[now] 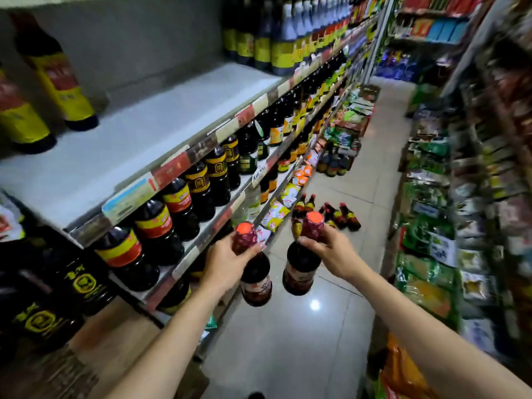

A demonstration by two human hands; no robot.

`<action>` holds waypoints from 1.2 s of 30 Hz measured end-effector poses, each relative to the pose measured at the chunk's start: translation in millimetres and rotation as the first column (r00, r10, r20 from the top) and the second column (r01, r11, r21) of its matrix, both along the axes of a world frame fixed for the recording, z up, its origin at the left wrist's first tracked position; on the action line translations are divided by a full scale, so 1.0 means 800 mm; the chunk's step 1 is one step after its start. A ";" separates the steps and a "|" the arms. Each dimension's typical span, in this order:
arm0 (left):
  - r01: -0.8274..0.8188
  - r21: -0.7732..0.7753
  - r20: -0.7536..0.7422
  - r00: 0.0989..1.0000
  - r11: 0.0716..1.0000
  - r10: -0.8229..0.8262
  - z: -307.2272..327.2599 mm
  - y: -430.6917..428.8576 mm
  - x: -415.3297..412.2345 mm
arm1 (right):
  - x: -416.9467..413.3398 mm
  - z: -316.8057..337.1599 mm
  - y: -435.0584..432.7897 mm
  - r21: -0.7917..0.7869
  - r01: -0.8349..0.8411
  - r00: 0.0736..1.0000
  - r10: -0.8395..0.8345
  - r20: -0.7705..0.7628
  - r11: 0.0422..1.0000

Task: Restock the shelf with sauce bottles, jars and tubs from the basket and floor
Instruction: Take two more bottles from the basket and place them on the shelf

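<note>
1. At the far left we see yellow-labelled bottles (57,82) standing upright at the back of the top shelf (149,131), beside a wide stretch of its white board.
2. Below that board we find a row of dark sauce bottles (178,203) with red and yellow labels. They are upright and line the front of the lower shelf along the aisle.
3. In the near middle, just off the shelf edge and above the floor (288,347), is the left hand (227,263). Its fingers are curled round the neck of the left bottle (256,279), just under the red cap. We read the bottle's long axis as close to upright, with the cap pointing up towards us and the base down at the tiles.
4. Just to its right, the right hand (331,251) wraps its fingers round the neck of the right bottle (300,269). This bottle also has its cap up and its base down. The two bottles hang side by side with a narrow gap between them.
5. Farther off, past both caps, we see small floor bottles (342,216) standing in a cluster near the foot of the shelving.
6. On the right, blurred racks of green packets (426,269) run down the aisle, with an orange bag (403,370) nearest us.
</note>
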State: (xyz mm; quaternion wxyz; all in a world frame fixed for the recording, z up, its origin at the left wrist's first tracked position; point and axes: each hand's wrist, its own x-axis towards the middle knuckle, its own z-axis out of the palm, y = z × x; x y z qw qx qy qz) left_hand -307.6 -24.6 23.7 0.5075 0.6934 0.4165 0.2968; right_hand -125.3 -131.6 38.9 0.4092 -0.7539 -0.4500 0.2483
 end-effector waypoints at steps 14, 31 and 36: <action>-0.026 0.014 -0.035 0.999 1.000 0.026 0.018 0.130 0.137 | 0.153 0.006 0.131 0.017 -0.053 0.989 0.050 0.137 0.998; -0.399 0.372 -0.020 0.900 0.838 0.436 0.219 0.183 0.196 | 0.258 0.162 0.353 0.294 -0.708 0.699 0.576 0.424 0.642; -0.393 0.475 -0.006 0.893 0.787 0.450 0.270 0.214 0.171 | 0.241 0.214 0.405 0.368 -0.781 0.624 0.627 0.466 0.504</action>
